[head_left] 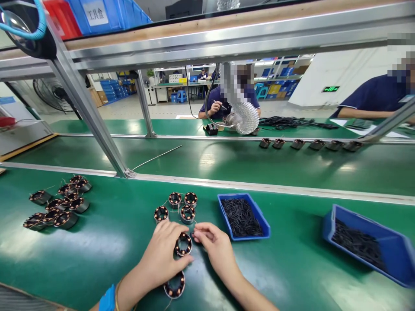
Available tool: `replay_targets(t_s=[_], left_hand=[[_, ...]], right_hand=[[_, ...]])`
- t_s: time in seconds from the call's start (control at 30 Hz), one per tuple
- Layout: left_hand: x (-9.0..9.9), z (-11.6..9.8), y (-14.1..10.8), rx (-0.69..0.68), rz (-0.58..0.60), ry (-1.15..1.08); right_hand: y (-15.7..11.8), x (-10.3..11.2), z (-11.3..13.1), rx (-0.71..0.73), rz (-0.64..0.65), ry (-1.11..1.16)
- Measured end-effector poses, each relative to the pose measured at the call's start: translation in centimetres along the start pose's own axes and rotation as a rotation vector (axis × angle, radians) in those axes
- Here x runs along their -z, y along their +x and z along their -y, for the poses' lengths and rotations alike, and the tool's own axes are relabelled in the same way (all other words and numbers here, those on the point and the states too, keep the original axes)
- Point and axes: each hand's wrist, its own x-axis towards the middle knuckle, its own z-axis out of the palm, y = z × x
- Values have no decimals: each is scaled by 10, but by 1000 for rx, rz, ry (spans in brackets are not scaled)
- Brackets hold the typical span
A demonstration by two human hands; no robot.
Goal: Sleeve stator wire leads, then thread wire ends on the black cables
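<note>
Left hand (158,255) and right hand (215,247) are pinching one copper-wound black stator (183,244) between fingers (202,231); I'm seeing four more stators (188,214) lying ahead, a larger heap of stators (66,219) sitting left.

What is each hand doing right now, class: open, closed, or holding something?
Left hand: closed, holding a copper-wound stator ring.
Right hand: pinched at the ring; held item unclear.

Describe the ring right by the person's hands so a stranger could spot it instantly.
On the green workbench nearest the camera, find the cluster of copper-wound rings left of the blue tray. The one you want touches the left hand, with the right hand just beside it; no other ring sits between both hands.
</note>
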Motion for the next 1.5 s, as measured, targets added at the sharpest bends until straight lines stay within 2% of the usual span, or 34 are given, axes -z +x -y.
replay_targets(t_s=[0.2, 0.5, 0.73, 0.87, 0.97, 1.13, 1.3, 1.4, 1.5], left_hand=[[-3, 5, -1, 8, 4, -11], [-4, 5, -2, -20, -26, -49], [-2, 6, -4, -17, -2, -89], [-3, 7, -6, 16, -20, -127], [-3, 10, -8, 24, -22, -118], [2, 12, -9, -19, 56, -57], [9, 10, -4, -63, 92, -29], [8, 13, 0, -59, 99, -24], [13, 11, -4, -81, 57, 9]], right_hand=[[-5, -8, -4, 44, -41, -26], [-7, -9, 2, 201, -27, -226], [4, -11, 4, 63, 83, -229], [9, -9, 11, 74, 150, -254], [6, 2, 18, 183, 223, -384], [-2, 30, 18, 468, 240, -829], [1, 27, 13, 773, 381, -1330], [5, 22, 9, 824, 413, -1385], [5, 23, 4, 808, 374, -1378]])
